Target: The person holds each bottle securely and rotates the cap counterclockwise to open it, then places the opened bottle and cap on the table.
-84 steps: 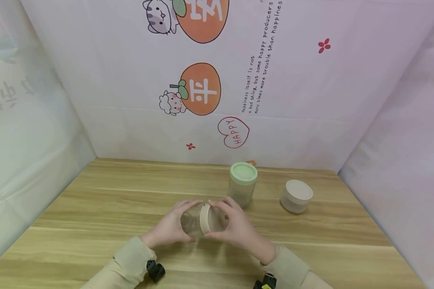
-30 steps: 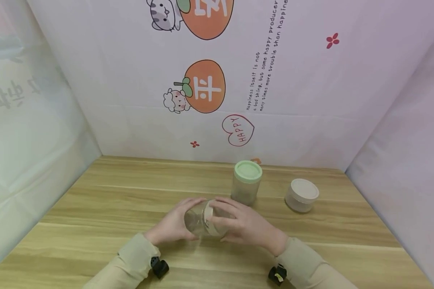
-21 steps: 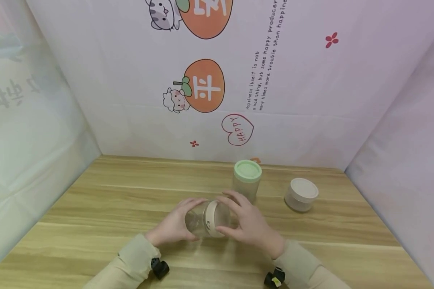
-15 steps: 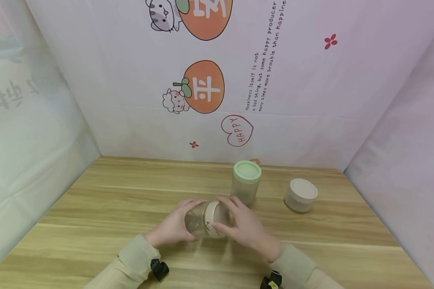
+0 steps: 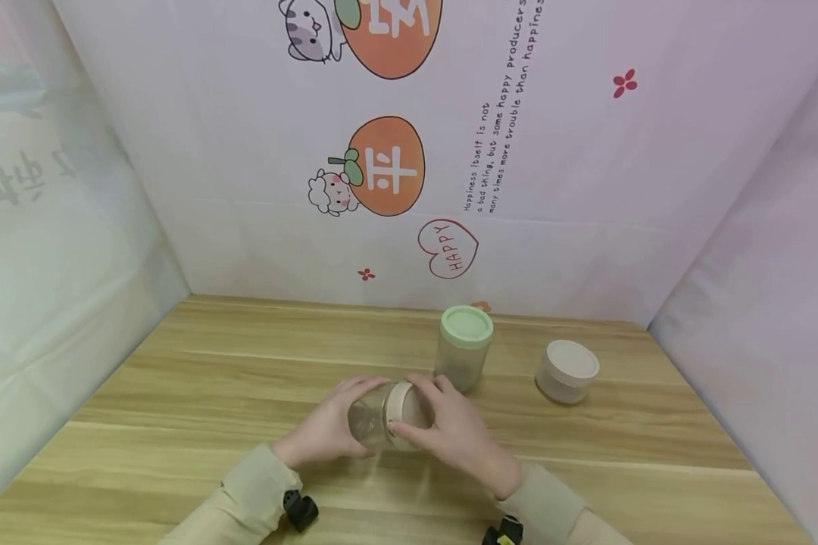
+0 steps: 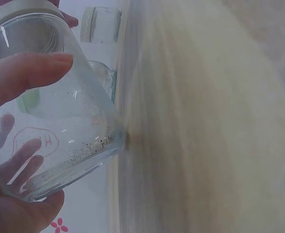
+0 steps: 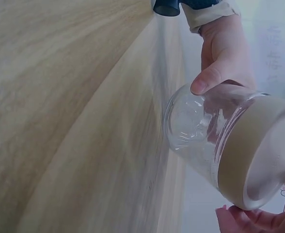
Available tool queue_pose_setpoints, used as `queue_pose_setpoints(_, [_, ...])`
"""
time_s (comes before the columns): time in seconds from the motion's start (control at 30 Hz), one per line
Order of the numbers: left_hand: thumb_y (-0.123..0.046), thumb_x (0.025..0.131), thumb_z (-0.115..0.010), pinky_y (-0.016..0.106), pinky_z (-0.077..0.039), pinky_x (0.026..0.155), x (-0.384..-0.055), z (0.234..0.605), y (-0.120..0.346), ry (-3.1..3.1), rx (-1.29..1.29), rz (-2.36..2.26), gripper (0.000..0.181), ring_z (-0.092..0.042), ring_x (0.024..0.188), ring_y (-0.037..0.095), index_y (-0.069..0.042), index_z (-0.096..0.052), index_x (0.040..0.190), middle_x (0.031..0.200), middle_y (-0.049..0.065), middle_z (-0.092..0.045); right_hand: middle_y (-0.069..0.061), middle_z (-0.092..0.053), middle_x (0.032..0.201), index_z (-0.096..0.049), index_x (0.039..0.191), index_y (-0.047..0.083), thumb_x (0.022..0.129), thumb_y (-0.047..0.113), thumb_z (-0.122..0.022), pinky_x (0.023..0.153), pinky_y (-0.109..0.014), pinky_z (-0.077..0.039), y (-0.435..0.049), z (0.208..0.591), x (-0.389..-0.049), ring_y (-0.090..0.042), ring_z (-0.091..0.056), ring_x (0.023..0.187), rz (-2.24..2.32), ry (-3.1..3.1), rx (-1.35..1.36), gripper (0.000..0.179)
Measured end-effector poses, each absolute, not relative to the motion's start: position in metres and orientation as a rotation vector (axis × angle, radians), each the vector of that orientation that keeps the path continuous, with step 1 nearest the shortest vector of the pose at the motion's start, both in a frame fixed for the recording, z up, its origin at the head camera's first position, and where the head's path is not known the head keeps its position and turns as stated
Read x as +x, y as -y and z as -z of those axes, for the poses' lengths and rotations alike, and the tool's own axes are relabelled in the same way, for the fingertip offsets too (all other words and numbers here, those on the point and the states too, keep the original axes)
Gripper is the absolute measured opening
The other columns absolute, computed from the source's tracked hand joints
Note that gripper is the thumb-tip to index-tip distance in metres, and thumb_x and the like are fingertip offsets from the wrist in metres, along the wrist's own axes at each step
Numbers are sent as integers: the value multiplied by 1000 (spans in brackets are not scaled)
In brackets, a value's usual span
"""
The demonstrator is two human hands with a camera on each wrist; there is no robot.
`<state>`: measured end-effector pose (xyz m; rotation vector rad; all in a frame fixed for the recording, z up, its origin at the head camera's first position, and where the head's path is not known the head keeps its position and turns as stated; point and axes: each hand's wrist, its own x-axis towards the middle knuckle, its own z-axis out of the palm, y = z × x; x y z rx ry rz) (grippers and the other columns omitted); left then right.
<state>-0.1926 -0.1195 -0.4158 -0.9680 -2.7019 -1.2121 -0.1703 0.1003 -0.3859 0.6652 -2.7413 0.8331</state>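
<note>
Leftward across the cream lid point(image 7: 237, 153) since half a second ago, my right hand point(image 5: 455, 433) has shifted, thumb now over the dark print, and it grips that lid. My left hand point(image 5: 323, 433) clasps the clear glass jar point(image 7: 193, 128), tilted between my hands, probably to steady it. Just beyond my right hand stands a green-lidded jar point(image 5: 463, 356); further right, a squat white-lidded jar point(image 5: 564, 375), both upright on the tabletop point(image 5: 232, 371).
</note>
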Motion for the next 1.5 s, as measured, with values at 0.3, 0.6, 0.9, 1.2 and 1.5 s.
queue_pose_setpoints(0.3, [-8,52,-87,55,-45,95,-193,417,120,2707,-962,1223,99,-45,122,29,-17,-43,141,135,5,-47,-11,-56,107,-55,130,15,74,53,-73,72,-41,-54,-100,385,-170,-22,-58,88,-875,2761,649,70])
queue_pose_setpoints(0.6, [-8,52,-87,54,-46,95,-193,418,119,2702,-962,1231,99,-45,122,29,-18,-43,140,136,5,-47,-7,-53,102,-56,129,15,72,49,-77,74,-39,-53,-101,382,-171,-18,-55,87,-923,2756,702,69])
queue_pose_setpoints(0.9, [-8,51,-87,55,-44,96,-192,419,120,2709,-945,1223,100,-45,123,28,-18,-43,140,137,5,-46,-7,-52,108,-55,130,18,70,44,-80,76,-41,-52,-105,379,-171,-20,-55,95,-962,2759,798,69])
queue_pose_setpoints(1.2, [-7,52,-88,53,-45,96,-193,419,120,2694,-961,1231,99,-45,123,29,-16,-43,140,137,6,-47,-8,-52,113,-57,129,20,67,36,-84,78,-36,-51,-106,375,-172,-19,-53,100,-816,2667,947,70])
queue_pose_setpoints(1.5, [-6,53,-87,57,-44,96,-193,417,120,2695,-959,1273,99,-44,124,31,-18,-43,141,138,7,-45,-10,-51,119,-57,128,19,61,36,-87,84,-39,-52,-108,373,-171,-23,-52,106,-642,2549,1081,75])
